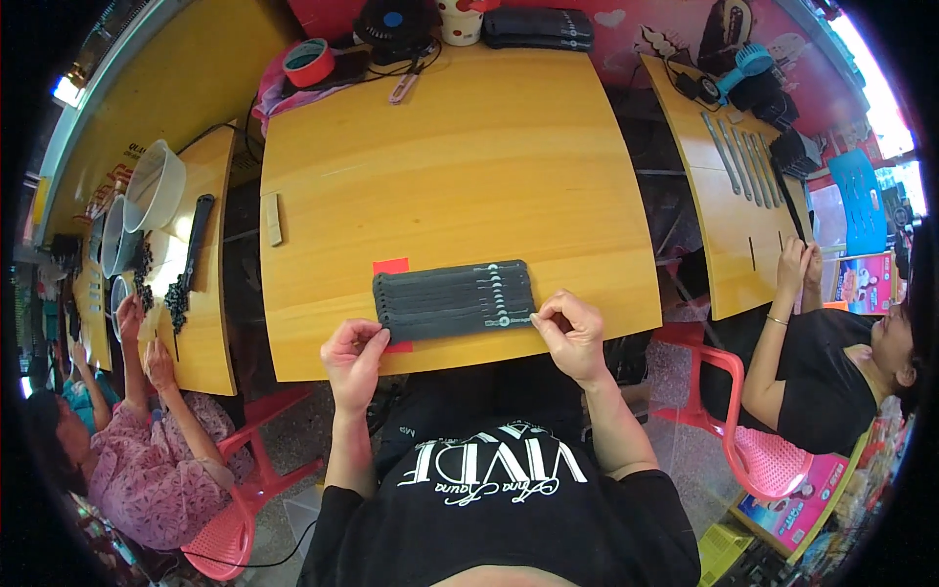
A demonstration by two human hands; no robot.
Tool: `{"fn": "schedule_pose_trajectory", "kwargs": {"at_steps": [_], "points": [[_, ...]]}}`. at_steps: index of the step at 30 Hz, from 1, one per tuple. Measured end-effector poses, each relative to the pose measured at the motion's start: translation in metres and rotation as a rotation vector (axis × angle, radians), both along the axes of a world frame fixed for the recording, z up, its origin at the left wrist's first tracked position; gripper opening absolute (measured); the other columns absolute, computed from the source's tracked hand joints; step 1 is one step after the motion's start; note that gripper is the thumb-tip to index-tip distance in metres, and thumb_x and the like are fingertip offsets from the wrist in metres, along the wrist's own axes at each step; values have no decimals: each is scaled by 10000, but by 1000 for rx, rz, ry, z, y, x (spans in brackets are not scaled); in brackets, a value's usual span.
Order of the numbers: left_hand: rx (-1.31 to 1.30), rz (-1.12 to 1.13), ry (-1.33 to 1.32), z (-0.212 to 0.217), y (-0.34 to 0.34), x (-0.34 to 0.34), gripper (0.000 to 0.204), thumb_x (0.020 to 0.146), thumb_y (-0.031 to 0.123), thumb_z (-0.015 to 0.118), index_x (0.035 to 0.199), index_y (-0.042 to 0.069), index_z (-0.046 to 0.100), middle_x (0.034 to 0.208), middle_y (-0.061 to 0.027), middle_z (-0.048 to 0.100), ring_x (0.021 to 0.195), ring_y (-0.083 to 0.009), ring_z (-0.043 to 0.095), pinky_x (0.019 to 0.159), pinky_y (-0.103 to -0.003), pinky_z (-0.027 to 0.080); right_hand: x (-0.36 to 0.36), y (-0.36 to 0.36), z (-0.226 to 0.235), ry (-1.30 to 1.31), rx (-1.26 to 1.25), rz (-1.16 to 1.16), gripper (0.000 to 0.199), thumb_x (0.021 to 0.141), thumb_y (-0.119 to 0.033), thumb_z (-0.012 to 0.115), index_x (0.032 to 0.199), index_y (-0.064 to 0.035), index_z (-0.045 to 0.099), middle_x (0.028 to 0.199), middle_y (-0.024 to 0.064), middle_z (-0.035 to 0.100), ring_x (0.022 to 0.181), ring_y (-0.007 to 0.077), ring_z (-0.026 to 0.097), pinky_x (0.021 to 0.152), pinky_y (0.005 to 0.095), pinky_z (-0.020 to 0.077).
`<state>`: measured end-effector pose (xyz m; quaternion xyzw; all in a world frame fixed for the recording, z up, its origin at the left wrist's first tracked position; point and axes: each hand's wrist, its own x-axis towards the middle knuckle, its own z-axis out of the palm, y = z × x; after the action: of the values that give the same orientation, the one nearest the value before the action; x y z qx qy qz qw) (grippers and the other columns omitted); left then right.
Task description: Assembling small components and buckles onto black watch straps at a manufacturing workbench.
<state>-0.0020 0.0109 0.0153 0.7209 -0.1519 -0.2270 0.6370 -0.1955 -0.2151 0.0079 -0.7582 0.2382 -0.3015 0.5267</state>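
Observation:
On the near part of my wooden table [450, 166] lies a flat row of overlapping black strips [435, 301], with small white printing lined up near their right ends. My left hand [354, 360] is closed in a pinch at the left end of the nearest strip. At that strip's right end my right hand [575, 335] pinches thumb against finger. The strip stretches between both hands along the near edge of the row. A piece of red tape [391, 266] on the tabletop shows from beneath the row's left side.
At the far edge stand a red tape roll [308, 63], a dark fan [391, 22], a white pot [460, 23] and stacked black strips [538, 27]. A small wooden block [274, 219] lies left. People work at side tables, seated on pink chairs [724, 411].

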Motion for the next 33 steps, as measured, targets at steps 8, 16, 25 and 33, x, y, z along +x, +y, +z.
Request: {"fn": "schedule_pose_trajectory", "kwargs": {"at_steps": [8, 16, 25, 33], "points": [[-1, 23, -55, -6, 4, -4, 113, 812, -105, 660, 842, 0, 630, 722, 35, 579, 611, -11, 497, 545, -170, 380, -1, -2, -5, -42, 30, 35, 169, 773, 118, 656, 761, -16, 554, 677, 23, 500, 546, 80, 468, 482, 234, 348], [-9, 17, -78, -10, 8, -2, 114, 813, -116, 648, 841, -9, 619, 759, 20, 575, 635, -17, 499, 558, -174, 384, 1, 0, 1, 4, -3, 31, 166, 776, 125, 641, 754, -11, 549, 680, 32, 498, 546, 92, 470, 488, 236, 350], [-330, -536, -195, 50, -36, -50, 146, 774, -119, 633, 867, -6, 641, 837, -100, 621, 710, -152, 594, 601, -252, 472, -5, 4, 5, -16, 9, 20, 168, 777, 114, 638, 742, -19, 542, 681, 29, 502, 566, 95, 474, 500, 239, 350], [-536, -1069, -88, 43, -132, -136, 56, 826, -37, 628, 855, -1, 596, 820, -85, 612, 759, -209, 611, 692, -316, 481, -46, 4, -9, -11, 23, -102, 134, 768, 96, 621, 765, -20, 554, 680, 7, 507, 600, 81, 476, 533, 237, 363]]}}
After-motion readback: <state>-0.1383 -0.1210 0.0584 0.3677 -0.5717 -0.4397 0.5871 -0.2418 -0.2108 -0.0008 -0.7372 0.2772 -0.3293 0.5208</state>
